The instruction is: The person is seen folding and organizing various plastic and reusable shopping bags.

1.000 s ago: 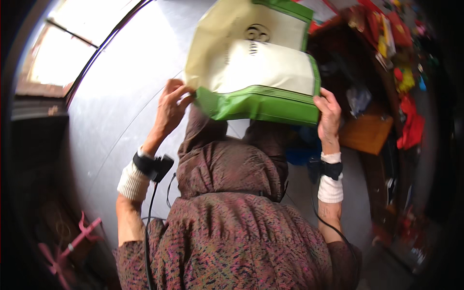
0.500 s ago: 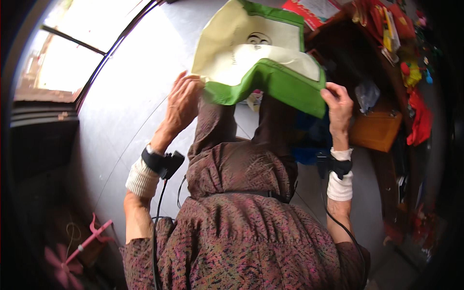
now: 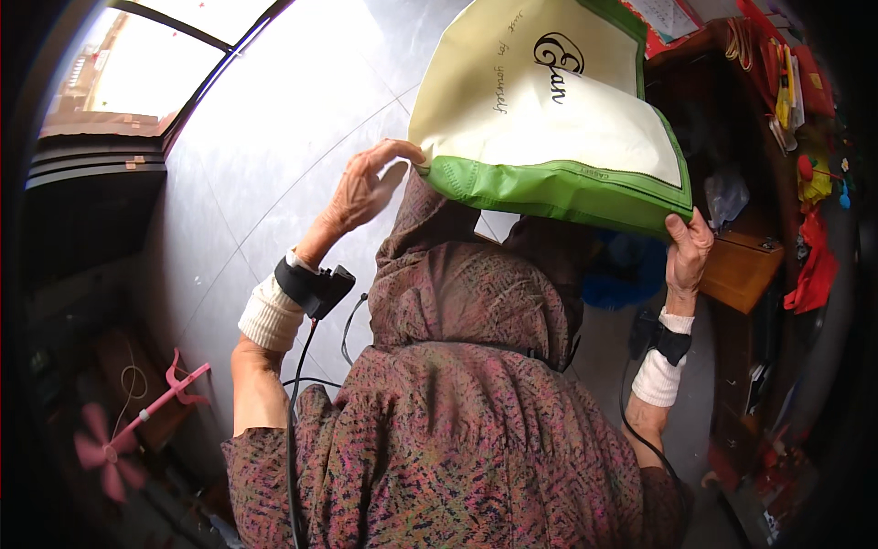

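Observation:
A cream and green fabric bag point(image 3: 549, 119) with dark lettering spreads out in front of my legs at the top of the view. My left hand point(image 3: 366, 188) pinches its near left corner between thumb and fingertips. At the near right corner, my right hand point(image 3: 688, 249) grips the green border with the thumb on top. The green side point(image 3: 558, 188) runs fairly straight between the two hands, and the far end of the bag passes out of the picture.
To the right stands a dark wooden cabinet point(image 3: 732, 320) with a brown drawer or box point(image 3: 743, 270), a clear plastic bag point(image 3: 727, 197) and a red cloth point(image 3: 809, 261). A blue item point(image 3: 622, 274) lies near my legs. A pink fan point(image 3: 110, 450) is at lower left.
The bag has moved to the right and its sagging near edge has been pulled straighter. Both hands have shifted right with it, still on its corners.

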The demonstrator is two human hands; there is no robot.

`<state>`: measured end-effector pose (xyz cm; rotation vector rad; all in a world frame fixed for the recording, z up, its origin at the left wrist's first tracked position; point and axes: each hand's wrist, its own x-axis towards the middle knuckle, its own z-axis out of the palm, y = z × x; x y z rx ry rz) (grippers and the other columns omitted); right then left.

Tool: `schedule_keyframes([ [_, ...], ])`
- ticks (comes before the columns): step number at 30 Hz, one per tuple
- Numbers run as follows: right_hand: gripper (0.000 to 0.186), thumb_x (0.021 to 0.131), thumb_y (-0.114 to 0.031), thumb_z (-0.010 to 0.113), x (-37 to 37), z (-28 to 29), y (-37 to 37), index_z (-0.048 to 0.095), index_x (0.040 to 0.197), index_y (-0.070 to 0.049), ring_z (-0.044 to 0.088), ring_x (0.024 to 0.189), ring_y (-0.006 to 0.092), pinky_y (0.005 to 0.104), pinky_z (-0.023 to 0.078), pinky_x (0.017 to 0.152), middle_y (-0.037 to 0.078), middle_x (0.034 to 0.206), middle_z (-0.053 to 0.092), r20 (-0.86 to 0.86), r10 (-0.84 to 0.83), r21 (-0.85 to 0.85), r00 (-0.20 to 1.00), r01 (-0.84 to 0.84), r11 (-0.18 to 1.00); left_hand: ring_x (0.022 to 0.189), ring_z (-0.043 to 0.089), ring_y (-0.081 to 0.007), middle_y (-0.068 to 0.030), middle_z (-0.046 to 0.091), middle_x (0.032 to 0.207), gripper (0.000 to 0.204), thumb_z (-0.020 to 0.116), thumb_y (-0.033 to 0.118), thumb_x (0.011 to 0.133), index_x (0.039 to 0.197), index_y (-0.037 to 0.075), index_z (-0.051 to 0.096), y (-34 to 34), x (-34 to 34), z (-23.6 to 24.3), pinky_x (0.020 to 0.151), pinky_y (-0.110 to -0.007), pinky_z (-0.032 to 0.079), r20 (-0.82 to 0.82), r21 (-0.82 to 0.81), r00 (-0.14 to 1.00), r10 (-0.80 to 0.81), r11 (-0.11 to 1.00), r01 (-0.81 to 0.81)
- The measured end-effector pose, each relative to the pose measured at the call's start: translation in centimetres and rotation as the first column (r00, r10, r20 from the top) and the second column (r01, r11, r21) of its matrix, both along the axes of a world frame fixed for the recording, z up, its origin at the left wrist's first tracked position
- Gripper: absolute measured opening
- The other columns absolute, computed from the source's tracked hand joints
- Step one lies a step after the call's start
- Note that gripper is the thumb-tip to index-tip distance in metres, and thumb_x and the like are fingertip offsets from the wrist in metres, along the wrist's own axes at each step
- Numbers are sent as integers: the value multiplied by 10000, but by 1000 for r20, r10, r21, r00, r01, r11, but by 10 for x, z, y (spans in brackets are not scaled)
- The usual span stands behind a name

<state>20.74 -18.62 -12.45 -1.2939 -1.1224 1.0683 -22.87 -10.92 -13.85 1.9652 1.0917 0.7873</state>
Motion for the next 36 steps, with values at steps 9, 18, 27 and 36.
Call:
schedule_keyframes([
  [9, 266, 844, -88, 623, -7, -40, -28, 607, 1104, -31, 573, 947, 127, 249, 408, 885, 39, 1045, 640, -295, 98, -138, 950, -144, 980, 788, 616, -216, -90, 626, 850, 84, 605, 52, 805, 848, 15, 667, 1, 10, -8, 705, -323, 494, -222, 15, 975, 21, 1000, -18],
  [18, 279, 858, -152, 622, -14, -52, -29, 596, 1091, 0, 563, 957, 133, 255, 402, 882, 51, 1056, 632, -336, 22, -290, 941, -126, 949, 796, 586, -247, -103, 596, 867, 132, 611, 44, 722, 837, 9, 664, 5, 12, -19, 720, -340, 486, -309, -132, 948, -81, 990, 41],
  [27, 279, 860, -119, 610, -11, -50, -32, 587, 1114, -5, 565, 970, 149, 269, 405, 898, 63, 1068, 630, -380, -42, -257, 924, -62, 964, 795, 550, -246, -90, 551, 803, 170, 590, -10, 677, 821, 36, 513, -15, 20, -15, 793, -360, 437, -258, 249, 966, 1, 966, 66],
  [36, 254, 867, -138, 603, -6, -37, -33, 595, 1092, -19, 555, 998, 163, 287, 391, 925, 62, 1085, 621, -407, -100, -164, 908, 34, 986, 746, 573, -240, -89, 553, 827, 195, 611, -49, 628, 782, 25, 518, -17, 32, 58, 806, -425, 465, -153, 603, 986, 72, 797, 35],
])
